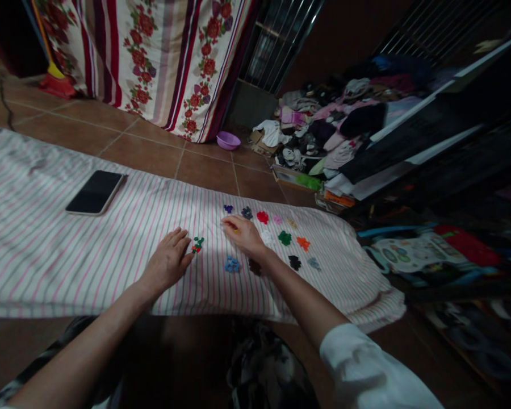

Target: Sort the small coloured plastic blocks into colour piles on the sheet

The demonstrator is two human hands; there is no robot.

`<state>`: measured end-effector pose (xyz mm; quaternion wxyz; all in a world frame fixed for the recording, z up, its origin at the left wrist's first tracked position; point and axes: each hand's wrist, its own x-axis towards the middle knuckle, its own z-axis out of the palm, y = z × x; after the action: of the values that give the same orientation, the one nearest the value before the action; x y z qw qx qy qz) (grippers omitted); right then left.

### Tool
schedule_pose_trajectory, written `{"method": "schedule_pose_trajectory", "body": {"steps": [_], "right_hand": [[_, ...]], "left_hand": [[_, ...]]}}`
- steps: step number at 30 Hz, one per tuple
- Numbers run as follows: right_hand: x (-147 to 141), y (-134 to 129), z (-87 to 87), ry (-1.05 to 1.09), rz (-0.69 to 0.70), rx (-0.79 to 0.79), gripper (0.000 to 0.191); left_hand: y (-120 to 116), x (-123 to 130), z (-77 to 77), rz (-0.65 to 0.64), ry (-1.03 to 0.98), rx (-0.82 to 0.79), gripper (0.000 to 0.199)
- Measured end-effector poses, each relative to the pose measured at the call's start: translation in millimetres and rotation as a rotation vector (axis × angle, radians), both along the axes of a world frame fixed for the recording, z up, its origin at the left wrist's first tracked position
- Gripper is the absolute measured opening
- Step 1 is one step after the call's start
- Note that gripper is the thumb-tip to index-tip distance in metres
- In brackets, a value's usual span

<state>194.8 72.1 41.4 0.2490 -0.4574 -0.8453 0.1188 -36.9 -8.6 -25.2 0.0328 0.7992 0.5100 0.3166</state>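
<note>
My left hand lies on the striped cloth with its fingers stretched out, its thumb and fingertips beside a small cluster of green and red pieces. To the right, my right hand hangs over the sorted piles with thumb and fingers pinched together; whatever is between them is too small to tell. A bit of yellow shows at its fingers. Around it are piles of tiny pieces: purple-blue, dark grey, red, green and light blue. My right forearm partly covers a dark brown pile.
Orange, black and grey-blue piles sit further right. A phone rests on the cloth at left. Beyond are a floral curtain, a purple basin and heaped clothes.
</note>
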Motion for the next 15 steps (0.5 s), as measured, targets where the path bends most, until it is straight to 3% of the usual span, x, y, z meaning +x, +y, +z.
{"method": "schedule_pose_trajectory", "body": {"steps": [6, 15], "right_hand": [[-35.8, -18.4, -7.2, -0.121, 0.102, -0.097, 0.021], [-43.7, -21.1, -12.1, -0.219, 0.104, -0.147, 0.018]], "left_hand": [[-0.9, -1.3, 6.5, -0.004, 0.008, -0.07, 0.028], [-2.9, -0.7, 11.8, -0.003, 0.03, -0.097, 0.03]]}}
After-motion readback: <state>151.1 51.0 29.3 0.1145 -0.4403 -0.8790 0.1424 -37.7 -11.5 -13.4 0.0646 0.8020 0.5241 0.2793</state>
